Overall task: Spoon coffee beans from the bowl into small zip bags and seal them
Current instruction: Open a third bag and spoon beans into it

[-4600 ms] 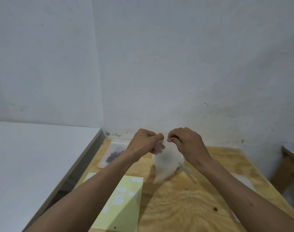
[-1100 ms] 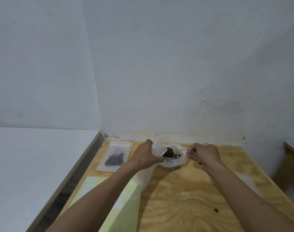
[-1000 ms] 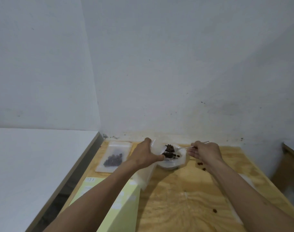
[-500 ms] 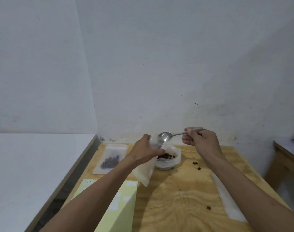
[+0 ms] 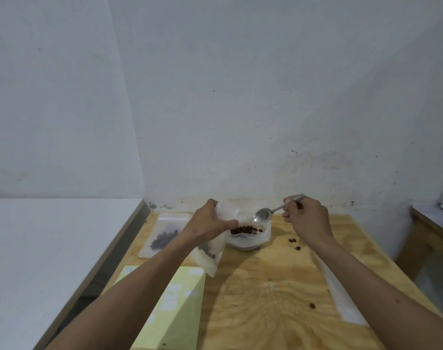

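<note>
Head view: you are looking down at a plywood table (image 5: 266, 299) set against a white wall.
Left hand: your left hand (image 5: 210, 221) grips the upper part of a small zip bag (image 5: 211, 253), fingers curled round its mouth; the bag hangs tilted just left of the bowl, with a few dark beans showing low inside it.
Right hand: your right hand (image 5: 306, 218) has its fingers closed round the handle of a metal spoon (image 5: 263, 214).
Spoon: its head hangs above the bowl's far rim and looks empty, with the handle running up and right into your fist.
Bowl: the white bowl (image 5: 255, 239) sits on the table between your hands, with coffee beans (image 5: 244, 229) inside.
Filled bag: a second zip bag (image 5: 165, 236) lies flat near the table's left edge, a dark cluster of beans in it.
Loose beans: several stray beans (image 5: 292, 240) lie on the wood right of the bowl, one more nearer you (image 5: 312, 305).
Other items: a pale yellow-green sheet (image 5: 175, 311) lies at the near left under your forearm; a flat clear bag (image 5: 341, 299) lies along the right side, partly hidden by your right arm.
</note>
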Motion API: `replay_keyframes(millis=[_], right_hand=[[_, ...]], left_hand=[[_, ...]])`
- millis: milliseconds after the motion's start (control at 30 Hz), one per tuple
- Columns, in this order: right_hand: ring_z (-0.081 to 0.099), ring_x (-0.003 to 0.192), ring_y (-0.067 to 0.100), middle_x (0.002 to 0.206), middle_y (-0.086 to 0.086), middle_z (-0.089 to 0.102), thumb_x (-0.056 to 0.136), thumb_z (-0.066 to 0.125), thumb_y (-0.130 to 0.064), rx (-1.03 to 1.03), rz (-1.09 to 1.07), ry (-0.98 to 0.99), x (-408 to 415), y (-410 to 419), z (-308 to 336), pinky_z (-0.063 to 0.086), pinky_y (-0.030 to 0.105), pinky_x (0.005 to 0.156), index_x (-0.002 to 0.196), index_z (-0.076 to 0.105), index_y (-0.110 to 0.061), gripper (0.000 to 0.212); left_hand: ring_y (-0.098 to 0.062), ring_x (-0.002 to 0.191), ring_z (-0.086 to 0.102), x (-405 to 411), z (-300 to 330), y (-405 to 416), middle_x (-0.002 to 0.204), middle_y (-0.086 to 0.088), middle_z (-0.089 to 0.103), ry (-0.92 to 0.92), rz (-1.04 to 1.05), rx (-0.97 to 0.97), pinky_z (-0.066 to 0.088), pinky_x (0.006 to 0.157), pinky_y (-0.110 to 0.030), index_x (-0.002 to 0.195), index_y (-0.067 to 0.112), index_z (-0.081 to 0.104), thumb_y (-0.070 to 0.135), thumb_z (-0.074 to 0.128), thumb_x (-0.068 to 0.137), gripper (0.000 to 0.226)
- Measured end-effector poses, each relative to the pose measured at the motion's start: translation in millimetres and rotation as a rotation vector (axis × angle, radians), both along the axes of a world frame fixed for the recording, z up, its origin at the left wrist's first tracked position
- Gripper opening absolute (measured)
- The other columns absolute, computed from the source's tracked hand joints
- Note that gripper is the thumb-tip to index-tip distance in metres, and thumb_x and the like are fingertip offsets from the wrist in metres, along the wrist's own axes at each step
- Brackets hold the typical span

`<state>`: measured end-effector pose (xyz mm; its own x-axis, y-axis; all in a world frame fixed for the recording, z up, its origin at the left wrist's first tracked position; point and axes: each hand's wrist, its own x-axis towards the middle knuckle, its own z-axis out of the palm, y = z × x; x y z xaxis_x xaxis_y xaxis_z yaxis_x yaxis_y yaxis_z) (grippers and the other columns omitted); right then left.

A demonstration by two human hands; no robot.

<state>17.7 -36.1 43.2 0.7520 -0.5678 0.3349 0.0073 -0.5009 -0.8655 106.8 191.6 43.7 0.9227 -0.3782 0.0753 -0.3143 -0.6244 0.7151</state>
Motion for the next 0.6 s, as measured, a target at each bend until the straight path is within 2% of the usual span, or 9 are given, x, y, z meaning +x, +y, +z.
replay_keyframes(millis=[33,133,233,333,467,567,600], right_hand=[[0.073,0.072,0.011,0.079,0.003,0.075,0.105,0.052,-0.018,-0.042,0.010,0.020,2,1,-4,0.061,0.031,0.074,0.101,0.073,-0.010,0.023],[0.073,0.073,0.027,0.076,0.010,0.074,0.104,0.051,-0.016,-0.135,0.021,0.074,11,2,-16,0.060,0.045,0.075,0.096,0.071,-0.011,0.022],[0.073,0.077,0.026,0.079,0.006,0.074,0.104,0.050,-0.014,-0.172,0.022,0.116,20,6,-28,0.059,0.043,0.075,0.095,0.071,-0.011,0.023],[0.072,0.080,0.024,0.080,0.005,0.074,0.102,0.050,-0.013,-0.176,0.011,0.165,29,11,-37,0.057,0.038,0.074,0.094,0.072,-0.009,0.024],[0.073,0.071,0.024,0.076,0.010,0.074,0.102,0.052,-0.014,0.004,-0.001,0.192,42,23,-46,0.062,0.042,0.071,0.088,0.072,-0.004,0.027],[0.072,0.059,0.020,0.070,0.012,0.075,0.100,0.055,-0.012,0.276,-0.044,0.243,50,31,-50,0.061,0.032,0.065,0.088,0.073,0.002,0.026],[0.072,0.057,0.021,0.068,0.012,0.075,0.099,0.056,-0.011,0.354,-0.059,0.252,53,31,-52,0.061,0.033,0.067,0.089,0.073,0.003,0.024]], left_hand=[[-0.006,0.083,0.053,1,-1,3,0.099,0.009,0.056,-0.003,-0.001,0.016,0.035,0.058,-0.025,0.116,0.018,0.047,0.047,0.078,0.080,0.056],[-0.016,0.094,0.053,3,-4,9,0.105,0.005,0.055,0.011,-0.010,0.061,0.036,0.061,-0.025,0.117,0.016,0.046,0.047,0.077,0.080,0.057],[-0.017,0.099,0.055,7,-8,12,0.111,0.003,0.057,0.028,-0.028,0.092,0.040,0.066,-0.027,0.120,0.015,0.048,0.052,0.077,0.077,0.064],[-0.014,0.096,0.055,11,-11,12,0.108,0.005,0.057,0.051,-0.041,0.100,0.041,0.067,-0.029,0.119,0.015,0.050,0.054,0.077,0.076,0.064],[-0.013,0.098,0.056,14,-14,8,0.112,0.004,0.057,0.077,-0.063,0.089,0.047,0.079,-0.032,0.119,0.016,0.051,0.055,0.077,0.076,0.064],[-0.014,0.095,0.055,15,-15,6,0.111,0.002,0.057,0.083,-0.074,0.078,0.043,0.072,-0.030,0.117,0.014,0.051,0.054,0.077,0.077,0.062],[-0.016,0.096,0.054,15,-15,7,0.112,0.002,0.057,0.082,-0.073,0.078,0.042,0.070,-0.029,0.119,0.013,0.051,0.055,0.077,0.077,0.064]])
